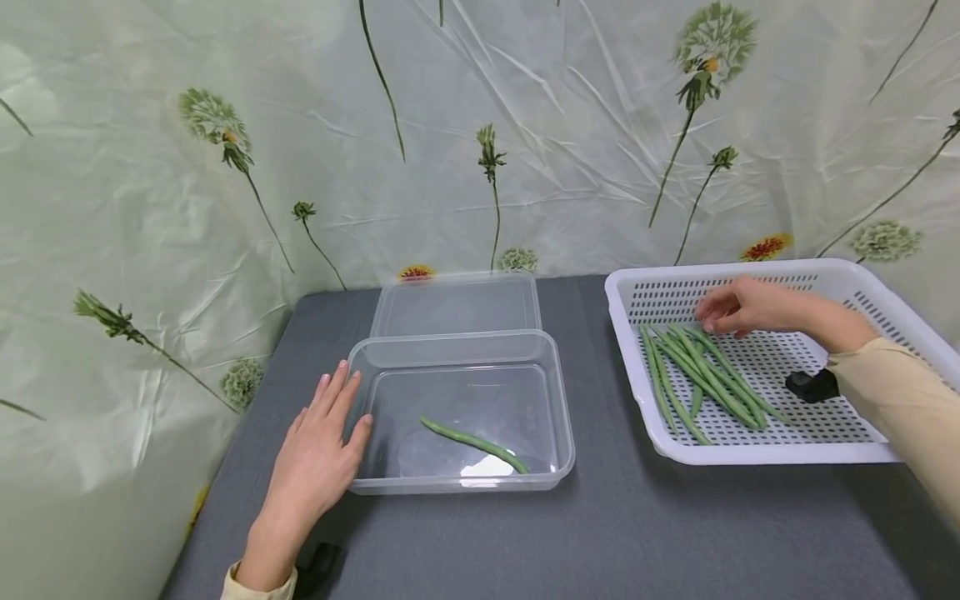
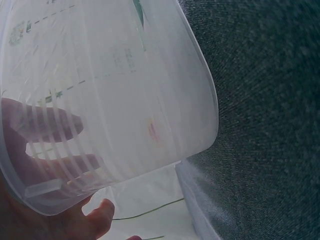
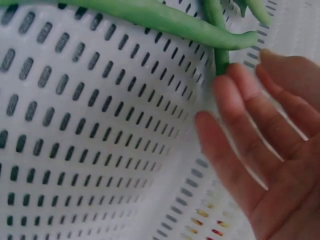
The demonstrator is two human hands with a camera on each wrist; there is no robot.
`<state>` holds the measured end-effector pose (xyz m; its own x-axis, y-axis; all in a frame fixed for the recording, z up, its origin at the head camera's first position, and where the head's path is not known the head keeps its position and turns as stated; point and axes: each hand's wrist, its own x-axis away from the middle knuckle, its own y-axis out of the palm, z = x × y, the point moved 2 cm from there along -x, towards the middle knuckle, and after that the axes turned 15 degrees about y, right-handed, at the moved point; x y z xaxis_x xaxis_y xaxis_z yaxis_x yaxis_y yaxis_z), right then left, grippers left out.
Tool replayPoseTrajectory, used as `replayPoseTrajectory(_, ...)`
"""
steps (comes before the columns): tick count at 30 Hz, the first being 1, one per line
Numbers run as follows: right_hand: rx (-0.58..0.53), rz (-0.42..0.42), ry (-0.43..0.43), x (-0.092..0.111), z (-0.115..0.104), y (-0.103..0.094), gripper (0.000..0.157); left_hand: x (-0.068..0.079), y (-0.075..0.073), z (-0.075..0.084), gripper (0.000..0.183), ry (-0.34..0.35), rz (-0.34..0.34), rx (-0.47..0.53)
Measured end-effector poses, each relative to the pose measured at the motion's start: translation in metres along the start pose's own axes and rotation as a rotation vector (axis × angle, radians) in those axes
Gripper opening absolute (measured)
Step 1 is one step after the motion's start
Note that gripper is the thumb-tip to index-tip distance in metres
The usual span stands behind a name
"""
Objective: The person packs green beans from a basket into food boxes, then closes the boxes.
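My left hand [image 1: 318, 446] rests with straight fingers on the left rim of a clear plastic container [image 1: 459, 337]. Through the container's wall [image 2: 140, 100], some of its fingers show in the left wrist view. One green bean [image 1: 472, 439] lies slantwise inside the container. My right hand [image 1: 757, 307] hovers within a white perforated basket [image 1: 750, 455], beside the far ends of several green beans [image 1: 705, 367]. In the right wrist view its fingers [image 3: 232, 97] are loosely extended near a bean tip [image 3: 220, 35], with nothing seen gripped between them.
A clear lid [image 1: 457, 304] lies behind the container, against the wall. Dark grey cloth [image 1: 600, 533] covers the table. Flower-printed sheeting [image 1: 420, 150] hangs behind and on the left. The basket stands to the right, its walls around my right hand.
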<state>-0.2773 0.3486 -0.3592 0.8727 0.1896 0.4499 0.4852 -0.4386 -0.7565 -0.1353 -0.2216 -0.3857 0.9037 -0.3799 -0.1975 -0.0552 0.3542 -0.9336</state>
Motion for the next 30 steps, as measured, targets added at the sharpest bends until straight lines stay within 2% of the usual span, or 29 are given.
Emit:
replayPoseTrajectory(4,-0.029,-0.078,0.049,-0.004,0.008,0.002,0.027,0.001,0.000,0.001,0.061,0.001,0.000,0.000)
replayPoseTrajectory(11,-0.112,-0.218,0.089,-0.007,0.013,0.004,0.038,0.000,0.000,0.000,0.061,-0.005,0.001,0.011)
replayPoseTrajectory(20,-0.168,-0.304,0.108,-0.006,0.013,0.004,0.053,0.000,0.000,0.000,0.061,-0.006,0.007,0.014)
replayPoseTrajectory(30,-0.212,-0.339,0.125,-0.005,0.016,0.006,0.058,0.000,0.001,0.000,0.062,-0.007,-0.002,0.006)
